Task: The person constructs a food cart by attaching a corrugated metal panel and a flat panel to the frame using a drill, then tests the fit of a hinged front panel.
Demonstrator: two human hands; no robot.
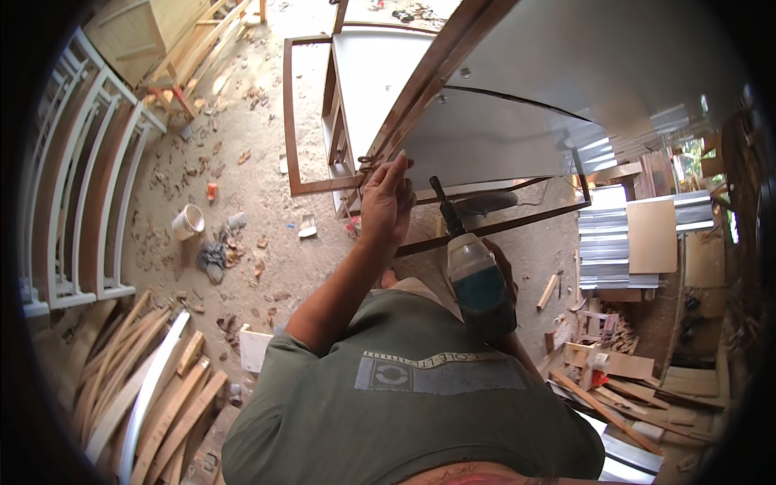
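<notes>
My left hand (388, 206) is raised against the brown frame edge (420, 109) of a cabinet-like piece with shiny grey panels (493, 133). Its fingers are pinched together beside a small metal fitting (366, 160) on that edge; whatever they hold is too small to make out. In front of my chest, my right hand (503, 267) grips a power drill (475, 271) with a teal and pale body, mostly hiding that hand. The drill's dark chuck points up toward the panel, its tip apart from the frame and to the right of my left hand.
Open brown-framed doors (288, 121) stick out near the piece. A dark tool with a cord (487, 202) lies beyond the drill. White slatted frames (89, 178) stand at left, above wood strips (182, 412). A bucket (188, 221) stands on the littered floor. Stacked sheets (605, 242) lie at right.
</notes>
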